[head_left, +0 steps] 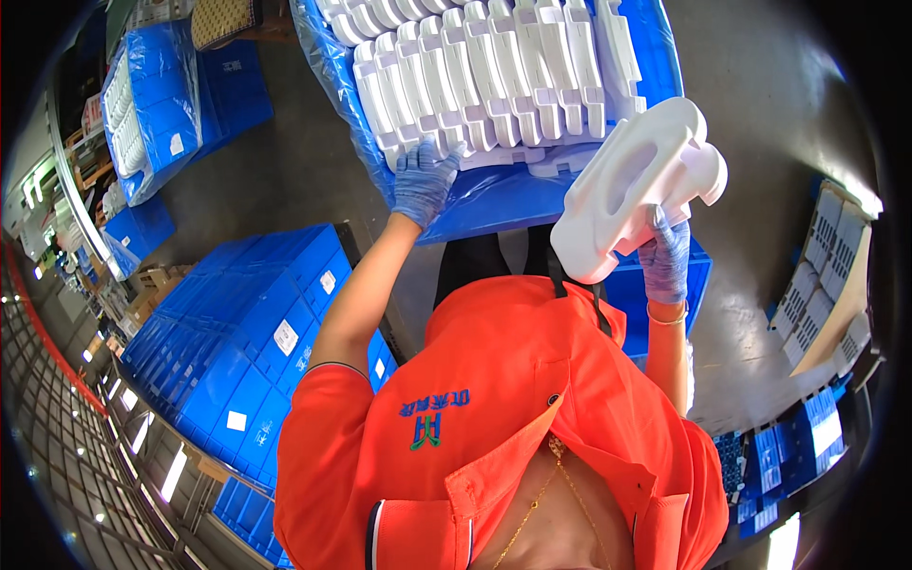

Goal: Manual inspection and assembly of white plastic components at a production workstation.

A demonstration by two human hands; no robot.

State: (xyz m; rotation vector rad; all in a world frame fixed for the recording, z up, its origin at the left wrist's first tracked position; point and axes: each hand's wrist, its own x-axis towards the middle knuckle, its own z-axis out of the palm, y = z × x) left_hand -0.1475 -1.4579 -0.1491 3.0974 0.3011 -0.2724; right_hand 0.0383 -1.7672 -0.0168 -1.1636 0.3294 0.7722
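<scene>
The right hand (667,256), in a thin bluish glove, holds up a chunky white moulded part with a long oval recess (632,180), likely plastic or foam, at the near right corner of a large blue plastic bin (663,57). It grips the part's near right edge — thumb and fingers closed about it, some fingertips hidden — perhaps because that edge gives a firm hold and leaves the broad recessed face uncovered. The left hand (423,180), gloved alike, lies with fingers slightly spread on the near left end of a row of matching white parts (480,85), seemingly to steady them; whether it pinches one I cannot tell. The row's parts stand on edge, packed side by side, probably to save room and keep them from toppling. A clear, crinkled plastic liner (330,71) hangs over the bin's left rim — presumably to keep dust and scuffs off. To the left, blue plastic crates (247,323) stand stacked closely, which likely spares floor space.
</scene>
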